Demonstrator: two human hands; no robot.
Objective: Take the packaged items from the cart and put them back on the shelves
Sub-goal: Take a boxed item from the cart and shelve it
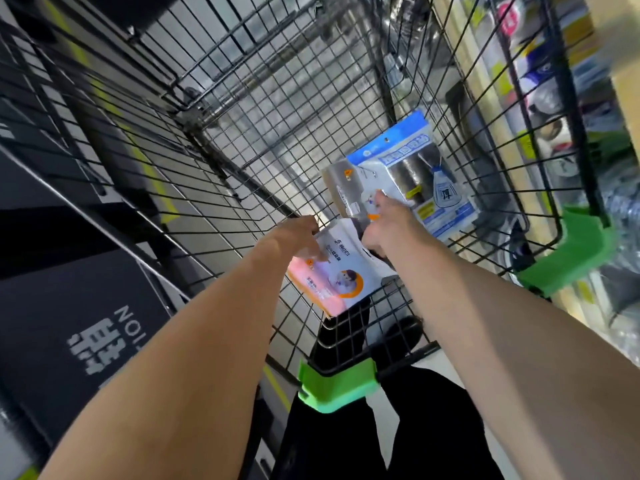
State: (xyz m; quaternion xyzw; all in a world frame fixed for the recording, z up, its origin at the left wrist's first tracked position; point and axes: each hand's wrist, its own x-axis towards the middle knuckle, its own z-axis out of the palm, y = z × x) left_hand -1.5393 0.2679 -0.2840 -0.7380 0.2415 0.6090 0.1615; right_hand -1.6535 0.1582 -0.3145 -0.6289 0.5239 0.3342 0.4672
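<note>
Inside the wire cart (242, 140), a pink-and-white packet (341, 278) is pinched at its top edge by the left hand (298, 237), while a clear-fronted pack (349, 192) is gripped by the curled right hand (384, 225); a blue-headed pack (419, 168) lies just beyond, against the cart's side. The pickup step is judged under way; lifting clear and turning to the shelves (561, 98) at right would be called for

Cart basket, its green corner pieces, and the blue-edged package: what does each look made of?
Cart basket: thin dark metal wire in a grid, probably coated; floor shows through.
Green corner pieces: moulded plastic, matte, with smooth rounded edges.
Blue-edged package: glossy plastic film or a printed card under film; it catches light, and dark rolls show as if through a clear window. Which one is hard to tell.
</note>
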